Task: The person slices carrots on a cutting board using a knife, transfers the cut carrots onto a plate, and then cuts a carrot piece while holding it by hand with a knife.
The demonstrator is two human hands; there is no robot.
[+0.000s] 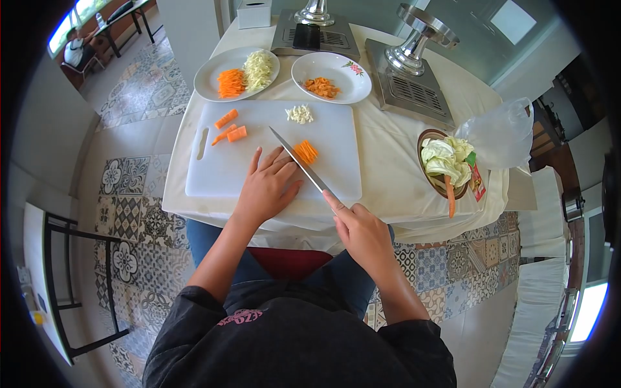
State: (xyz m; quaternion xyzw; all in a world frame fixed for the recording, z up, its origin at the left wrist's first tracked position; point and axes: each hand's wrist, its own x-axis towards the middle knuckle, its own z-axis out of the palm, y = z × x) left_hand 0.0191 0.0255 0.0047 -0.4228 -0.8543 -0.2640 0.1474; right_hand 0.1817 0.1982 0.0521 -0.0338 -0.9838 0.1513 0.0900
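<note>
Two hands work over a white cutting board point(217, 169) whose near edge lies close to the front edge of the cloth-covered table point(401, 161), with a narrow strip of cloth along its left side. Two plates crowd the board's far edge: one point(206, 83) bears orange and pale green shreds, the other point(301, 76) a small orange heap. Metal stands point(414, 84) rise behind them. To the right, a wider stretch of cloth separates the board from a bowl point(425, 137) of cabbage point(445, 158), from which a carrot point(450, 196) juts towards the front edge.

The left hand point(266, 184) lies low over the board, fingers fanned forward, thumb out to the right, fingertips just beside the blade; whether they press on anything cannot be seen. The right hand point(361, 234) is closed around the handle of a knife point(301, 160), index finger stretched along it, blade slanting up to the left. Cut carrot sticks point(306, 152) lie just right of the blade, carrot chunks point(231, 129) left of its tip, and white pieces point(299, 114) beyond.
</note>
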